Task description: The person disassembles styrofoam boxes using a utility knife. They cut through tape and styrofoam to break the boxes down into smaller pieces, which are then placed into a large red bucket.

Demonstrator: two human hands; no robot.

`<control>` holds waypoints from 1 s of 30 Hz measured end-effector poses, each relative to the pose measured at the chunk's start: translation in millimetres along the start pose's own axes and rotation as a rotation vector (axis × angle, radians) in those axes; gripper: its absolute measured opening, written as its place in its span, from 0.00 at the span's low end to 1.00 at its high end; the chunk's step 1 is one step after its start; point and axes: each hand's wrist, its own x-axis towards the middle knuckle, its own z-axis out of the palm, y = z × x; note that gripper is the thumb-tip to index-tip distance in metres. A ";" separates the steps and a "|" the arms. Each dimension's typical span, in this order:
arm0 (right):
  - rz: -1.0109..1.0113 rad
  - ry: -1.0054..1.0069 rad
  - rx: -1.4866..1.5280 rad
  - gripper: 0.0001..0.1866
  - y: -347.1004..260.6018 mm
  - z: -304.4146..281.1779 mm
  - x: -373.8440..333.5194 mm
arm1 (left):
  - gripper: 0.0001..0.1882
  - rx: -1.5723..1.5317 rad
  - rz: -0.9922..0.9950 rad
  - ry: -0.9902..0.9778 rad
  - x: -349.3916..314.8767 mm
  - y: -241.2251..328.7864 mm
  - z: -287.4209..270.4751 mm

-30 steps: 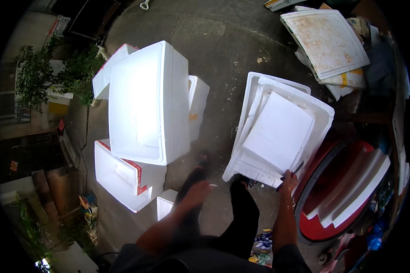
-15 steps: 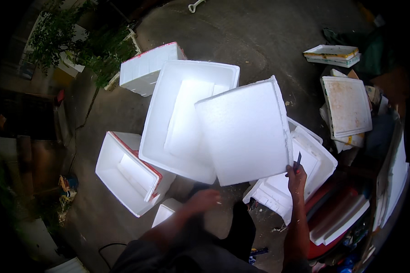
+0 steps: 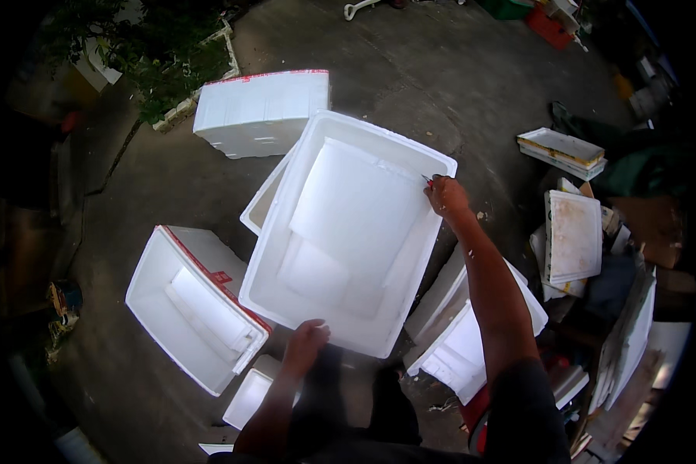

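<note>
A large white foam box (image 3: 286, 286), its open top facing up, takes the middle of the view. Flat inside it lies a white foam panel (image 3: 356, 197), partly over another pale piece at the bottom. My right hand (image 3: 448, 197) is closed round a small utility knife (image 3: 428, 181) with a red part, its tip pointing up and left. That hand is at the box's far right rim. At the near left rim, my left hand (image 3: 307, 344) has its fingers curled against the edge of the box.
Another foam box (image 3: 263, 116) with red tape lies behind. An open foam box (image 3: 151, 290) sits at left, and a smaller white one (image 3: 247, 398) near my left forearm. More foam boxes (image 3: 472, 340) stand at right, with stacked lids (image 3: 572, 236) beyond.
The foam panel has gone from my right hand into the large box. My right hand moved up and left to the far right rim with the knife; my left hand came to the near rim.
</note>
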 end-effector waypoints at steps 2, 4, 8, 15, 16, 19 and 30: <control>0.060 0.143 0.033 0.13 -9.3 7.3 1.3 | 0.20 -0.063 0.006 -0.023 14.4 -2.3 1.7; 0.142 0.135 0.246 0.13 -30.9 -3.1 -15.2 | 0.21 -0.153 0.027 -0.043 42.6 -19.7 2.8; 0.366 0.168 0.538 0.14 -25.2 -7.0 -91.0 | 0.21 -0.274 -0.109 -0.083 115.6 -36.9 21.1; 0.853 0.052 0.828 0.12 5.6 38.5 -278.2 | 0.26 0.438 0.315 0.140 213.5 -20.9 75.9; 0.882 -0.014 0.803 0.13 16.8 58.4 -316.2 | 0.29 0.521 0.351 0.216 217.4 -0.7 87.7; 1.041 -0.250 0.827 0.16 8.9 77.9 -385.6 | 0.33 0.623 0.315 0.344 250.0 10.8 98.7; 1.331 -0.287 1.109 0.09 5.4 175.1 -528.1 | 0.31 0.527 0.356 0.186 261.5 48.8 129.4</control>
